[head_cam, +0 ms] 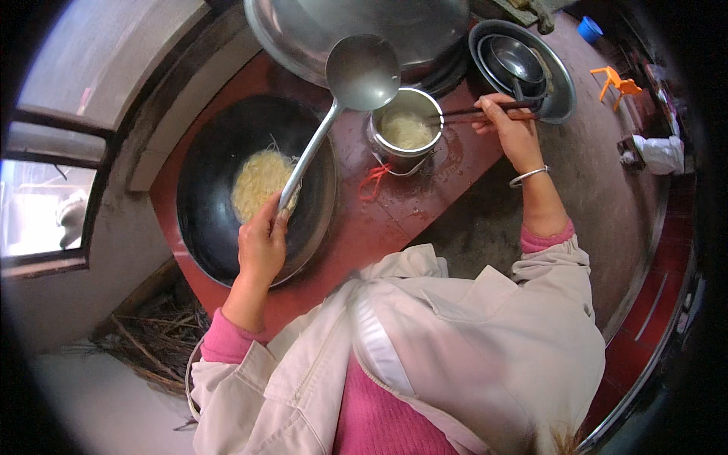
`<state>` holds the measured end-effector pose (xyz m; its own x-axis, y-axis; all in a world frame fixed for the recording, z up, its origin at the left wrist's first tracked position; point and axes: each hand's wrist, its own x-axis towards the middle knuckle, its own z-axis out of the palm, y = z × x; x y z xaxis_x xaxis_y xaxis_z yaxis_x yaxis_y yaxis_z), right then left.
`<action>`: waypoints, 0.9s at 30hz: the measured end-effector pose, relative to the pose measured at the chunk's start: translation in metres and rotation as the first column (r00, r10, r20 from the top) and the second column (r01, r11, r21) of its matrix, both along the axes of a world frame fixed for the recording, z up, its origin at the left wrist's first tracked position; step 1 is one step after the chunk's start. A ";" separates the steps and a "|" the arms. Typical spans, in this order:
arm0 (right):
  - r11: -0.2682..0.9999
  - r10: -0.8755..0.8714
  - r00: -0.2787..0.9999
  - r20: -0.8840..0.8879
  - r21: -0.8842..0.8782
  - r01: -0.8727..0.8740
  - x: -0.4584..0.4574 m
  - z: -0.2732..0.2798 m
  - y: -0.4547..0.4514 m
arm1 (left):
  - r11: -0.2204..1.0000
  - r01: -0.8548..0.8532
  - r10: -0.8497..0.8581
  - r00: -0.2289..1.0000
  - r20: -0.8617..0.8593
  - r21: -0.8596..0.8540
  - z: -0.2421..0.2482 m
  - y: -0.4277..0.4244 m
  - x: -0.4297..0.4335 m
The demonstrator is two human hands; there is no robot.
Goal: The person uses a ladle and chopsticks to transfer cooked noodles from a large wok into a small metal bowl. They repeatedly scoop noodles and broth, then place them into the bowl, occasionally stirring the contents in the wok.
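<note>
My left hand (263,242) grips the handle of a large metal ladle (363,73), whose bowl hangs beside the rim of a metal pot (405,120). Pale noodles (407,131) lie inside this pot. In my right hand (512,132) is a pair of dark chopsticks (463,115), their tips reaching into the pot at the noodles. Below the ladle handle, a black wok (207,187) holds a heap of pale yellow noodles (259,182). A red cord (373,181) hangs at the pot's side.
The red stove top (387,219) bears wet spots. A large metal lid (284,28) is at the back, with nested metal basins (563,85) at its right. Firewood (153,341) lies below left. An orange stool (617,82) and a blue bucket (590,29) stand farther right.
</note>
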<state>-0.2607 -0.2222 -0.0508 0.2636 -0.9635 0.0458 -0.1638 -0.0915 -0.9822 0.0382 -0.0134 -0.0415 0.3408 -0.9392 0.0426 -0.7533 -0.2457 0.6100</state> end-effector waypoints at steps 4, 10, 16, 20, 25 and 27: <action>0.993 -0.021 0.997 0.077 0.114 0.013 0.012 0.000 0.005 | 0.987 -0.144 0.159 0.898 -0.410 0.068 -0.005 0.009 0.008; 0.990 -0.083 0.971 0.225 0.133 0.054 0.014 0.006 0.005 | 0.923 -0.372 0.380 0.845 -0.375 0.097 -0.044 0.049 0.041; 0.990 -0.133 0.944 0.302 0.083 0.113 0.036 -0.001 0.017 | 0.770 -0.539 0.608 0.782 -0.135 0.342 -0.095 0.105 0.081; 0.983 -0.151 0.941 0.301 0.142 0.113 0.054 -0.004 0.036 | 0.600 -0.664 0.638 0.734 0.235 0.446 -0.104 0.125 0.116; 0.979 -0.161 0.959 0.234 0.159 0.125 0.068 -0.006 0.069 | 0.457 -0.728 0.569 0.681 0.461 0.512 -0.104 0.139 0.160; 0.973 -0.199 0.961 0.190 0.159 0.170 0.074 -0.006 0.083 | 0.462 -0.702 0.514 0.710 0.481 0.542 -0.110 0.135 0.175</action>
